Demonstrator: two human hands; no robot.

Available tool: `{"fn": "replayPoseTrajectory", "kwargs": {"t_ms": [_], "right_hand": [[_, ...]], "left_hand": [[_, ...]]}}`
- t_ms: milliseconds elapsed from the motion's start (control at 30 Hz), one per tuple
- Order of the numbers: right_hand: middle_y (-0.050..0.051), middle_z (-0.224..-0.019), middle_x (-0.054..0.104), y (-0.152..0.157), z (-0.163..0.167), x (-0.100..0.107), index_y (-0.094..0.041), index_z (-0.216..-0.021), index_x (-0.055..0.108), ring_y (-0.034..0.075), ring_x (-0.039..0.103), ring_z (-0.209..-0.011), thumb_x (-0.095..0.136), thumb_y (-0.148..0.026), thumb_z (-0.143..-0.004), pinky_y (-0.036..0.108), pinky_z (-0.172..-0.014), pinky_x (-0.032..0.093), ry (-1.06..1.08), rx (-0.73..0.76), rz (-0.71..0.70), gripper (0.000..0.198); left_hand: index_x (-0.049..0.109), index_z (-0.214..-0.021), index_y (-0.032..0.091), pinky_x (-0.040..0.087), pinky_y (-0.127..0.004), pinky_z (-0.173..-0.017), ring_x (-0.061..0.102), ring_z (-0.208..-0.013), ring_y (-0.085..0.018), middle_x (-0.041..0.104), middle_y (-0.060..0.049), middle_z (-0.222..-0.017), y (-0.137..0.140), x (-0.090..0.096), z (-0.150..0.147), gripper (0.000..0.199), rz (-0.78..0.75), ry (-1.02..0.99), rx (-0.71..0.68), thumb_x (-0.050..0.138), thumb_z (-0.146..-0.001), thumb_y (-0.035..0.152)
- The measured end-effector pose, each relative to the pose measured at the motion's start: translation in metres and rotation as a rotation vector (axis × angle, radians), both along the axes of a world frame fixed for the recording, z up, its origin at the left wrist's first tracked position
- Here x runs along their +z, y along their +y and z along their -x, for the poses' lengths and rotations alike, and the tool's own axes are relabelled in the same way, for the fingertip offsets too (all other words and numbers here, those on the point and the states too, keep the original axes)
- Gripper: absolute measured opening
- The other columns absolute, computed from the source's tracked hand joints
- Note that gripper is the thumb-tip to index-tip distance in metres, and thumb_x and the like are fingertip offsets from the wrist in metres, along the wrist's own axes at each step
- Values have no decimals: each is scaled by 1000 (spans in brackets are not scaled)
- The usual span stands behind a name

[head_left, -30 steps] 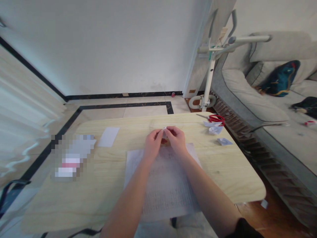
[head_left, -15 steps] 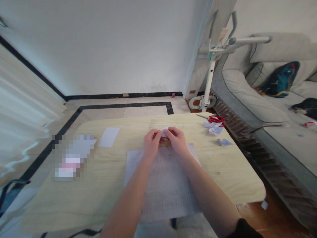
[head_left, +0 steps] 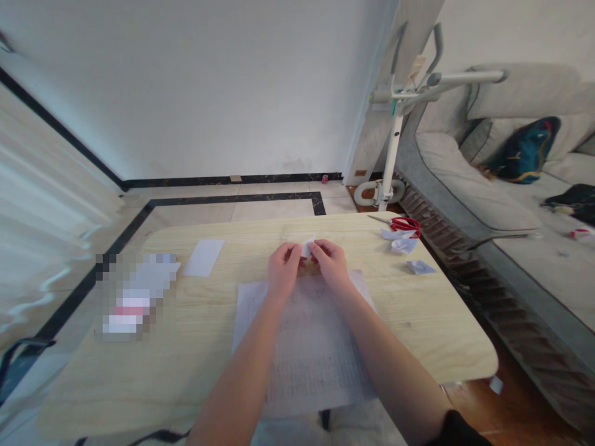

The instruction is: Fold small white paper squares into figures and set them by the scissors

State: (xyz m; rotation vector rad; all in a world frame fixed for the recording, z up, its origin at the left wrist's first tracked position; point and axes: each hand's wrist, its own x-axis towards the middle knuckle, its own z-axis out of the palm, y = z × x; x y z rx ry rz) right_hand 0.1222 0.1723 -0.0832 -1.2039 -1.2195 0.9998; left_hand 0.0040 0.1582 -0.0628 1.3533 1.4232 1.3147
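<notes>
Paper (head_left: 307, 249) this small looks light and easily creased, so I'd grip its edges, where left hand (head_left: 282, 269) and right hand (head_left: 333, 266) pinch it.

Our right hand (head_left: 331, 263): passage over bare tabletop (head_left: 418, 328), near right corner; folded papers (head_left: 403, 245), red-handled scissors (head_left: 394, 222) obstruct far right corner.

LOC: home, lvg rm by looks | 3 o'clk: gry sofa (head_left: 478, 192) w/ cushions | 9 o'clk: wht curtain (head_left: 44, 204) | 1–2 o'clk: exercise-type frame (head_left: 393, 148) | 11 o'clk: tile flr (head_left: 274, 206) w/ dk border
</notes>
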Motion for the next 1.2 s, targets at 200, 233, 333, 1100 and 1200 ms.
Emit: {"fn": "replayPoseTrajectory", "kwargs": {"t_ms": [200,233,333,1100,1200], "right_hand": [[0,-57,58,1,-1,0,-19,-70,63,15,53,-55,56,-39,-79,26,-55,41,-93,-26,-23,23],[0,-58,59,1,-1,-1,-19,-71,64,15,53,-56,56,-38,-79,26,-55,41,-87,-29,-22,23],[1,-64,62,1,0,-3,-18,-75,66,15,55,-58,57,-38,-78,26,-56,42,-44,-22,-14,22],[0,-64,60,-1,2,0,-20,-73,65,14,53,-58,57,-37,-77,25,-56,42,74,69,-20,19],[2,-76,66,0,2,-2,-20,-80,65,15,57,-65,59,-37,-77,26,-59,45,60,51,-44,18]], "left_hand": [[64,-88,17,48,-24,-60,60,-57,-12,68,-3,-78,2,-7,0,19,-18,-4,-11,54,-83,33],[64,-89,18,49,-25,-61,60,-57,-12,68,-3,-80,2,-8,0,19,-26,-2,-15,55,-83,33],[63,-86,17,49,-25,-62,60,-57,-12,67,-3,-77,3,-10,1,20,-32,8,6,56,-83,35],[68,-105,18,47,-30,-87,58,-99,-18,64,-9,-102,4,-15,1,28,-180,113,-99,45,-90,28],[68,-106,18,46,-31,-87,59,-98,-18,65,-8,-101,3,-14,1,29,-178,108,-109,46,-91,29]]}}
